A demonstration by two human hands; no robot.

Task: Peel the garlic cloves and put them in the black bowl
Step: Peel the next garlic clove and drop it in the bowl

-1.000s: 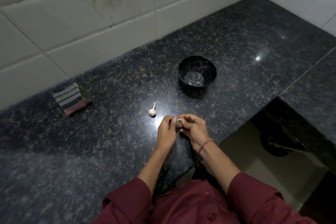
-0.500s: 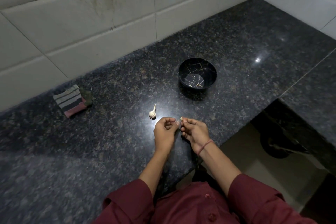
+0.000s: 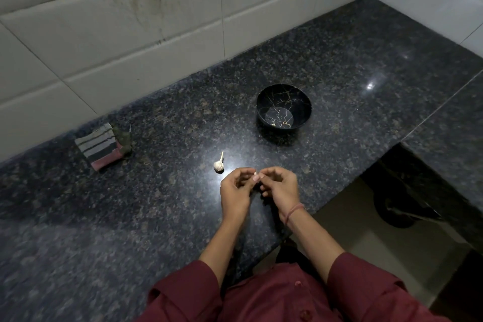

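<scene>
From the left hand (image 3: 236, 191) and right hand (image 3: 281, 188), bare desk (image 3: 156, 217) runs far and slightly right to the black bowl (image 3: 304, 109). A garlic bulb (image 3: 219, 164) sits just to their left. A folded cloth (image 3: 100, 147) lies well left. The tiled wall (image 3: 130, 60) closes the far side.

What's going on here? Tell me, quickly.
A person is at a dark counter peeling garlic. The left-hand grip and right-hand grip both pinch one small garlic clove. A garlic bulb lies beside them, to the left. The black bowl sits farther back with one small pale piece inside, perhaps a clove. A folded cloth lies far left.
</scene>
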